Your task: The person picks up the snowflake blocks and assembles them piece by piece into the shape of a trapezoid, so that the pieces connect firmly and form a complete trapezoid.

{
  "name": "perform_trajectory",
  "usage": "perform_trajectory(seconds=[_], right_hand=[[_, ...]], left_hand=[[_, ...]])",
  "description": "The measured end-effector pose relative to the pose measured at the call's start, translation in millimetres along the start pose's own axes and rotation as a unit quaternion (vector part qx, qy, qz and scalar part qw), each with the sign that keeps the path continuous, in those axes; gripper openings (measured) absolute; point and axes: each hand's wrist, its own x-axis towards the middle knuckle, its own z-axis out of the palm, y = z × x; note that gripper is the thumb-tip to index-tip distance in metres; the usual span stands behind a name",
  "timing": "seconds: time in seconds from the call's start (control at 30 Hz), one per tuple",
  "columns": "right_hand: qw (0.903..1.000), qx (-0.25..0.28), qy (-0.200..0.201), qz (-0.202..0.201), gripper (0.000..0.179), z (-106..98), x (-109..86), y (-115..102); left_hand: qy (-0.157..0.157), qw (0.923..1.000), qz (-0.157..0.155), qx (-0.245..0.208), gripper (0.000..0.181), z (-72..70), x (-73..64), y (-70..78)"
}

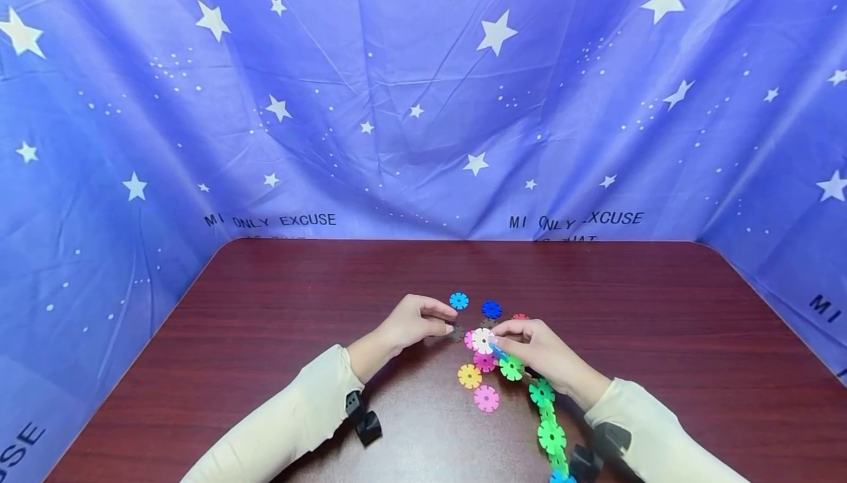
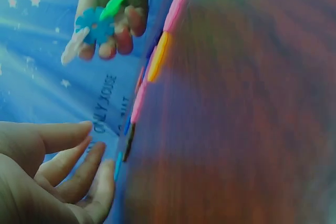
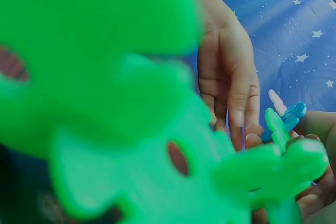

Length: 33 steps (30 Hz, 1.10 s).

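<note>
My right hand (image 1: 545, 354) holds one end of a chain of notched plastic discs (image 1: 552, 437), mostly green. A blue disc (image 2: 97, 24) and a white disc (image 1: 482, 340) form that end, beside the fingertips. From there the chain runs under the wrist toward the front of the table. My left hand (image 1: 423, 317) hovers just left of it, thumb and fingers apart with nothing between them. Its fingertips are near a dark brown disc (image 1: 456, 333) on the table. In the right wrist view, blurred green discs (image 3: 152, 171) cover much of the picture.
Loose discs lie around the hands: light blue (image 1: 459, 301), dark blue (image 1: 492, 309), red (image 1: 521, 317), yellow (image 1: 470, 376), magenta (image 1: 484, 362) and pink (image 1: 486, 398). The reddish-brown table (image 1: 298, 284) meets a blue star-printed curtain (image 1: 397, 137) behind and at both sides.
</note>
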Motion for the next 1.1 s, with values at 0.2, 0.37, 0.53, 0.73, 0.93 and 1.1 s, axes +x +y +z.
perform_trajectory(seconds=[0.2, 0.37, 0.53, 0.73, 0.93, 1.1], right_hand=[[0.9999, -0.011, 0.005, -0.012, 0.028, -2.0, -1.4, 3.4], [0.9998, -0.014, 0.011, -0.013, 0.027, -0.9, -1.6, 3.7], [0.9998, -0.006, 0.014, -0.016, 0.027, -0.4, -2.2, 4.2], [0.9994, 0.003, 0.028, -0.019, 0.025, 0.4, -1.7, 6.2], [0.9965, 0.019, 0.081, -0.007, 0.025, 2.9, -2.4, 6.2], [0.9882, 0.075, 0.133, -0.003, 0.024, 7.2, -7.2, 2.9]], left_hand=[[-0.025, 0.9981, 0.018, 0.054, 0.029, -7.2, 5.0, -5.5], [-0.041, 0.9910, 0.048, 0.118, 0.030, -9.1, 8.3, -8.4], [-0.056, 0.9791, 0.084, 0.177, 0.028, -11.0, 12.5, -12.6], [-0.068, 0.9724, 0.108, 0.195, 0.022, -12.9, 13.7, -14.7], [-0.086, 0.9751, 0.100, 0.178, 0.030, -15.2, 9.8, -15.2], [-0.085, 0.9731, 0.091, 0.194, 0.034, -14.3, 2.3, -9.3]])
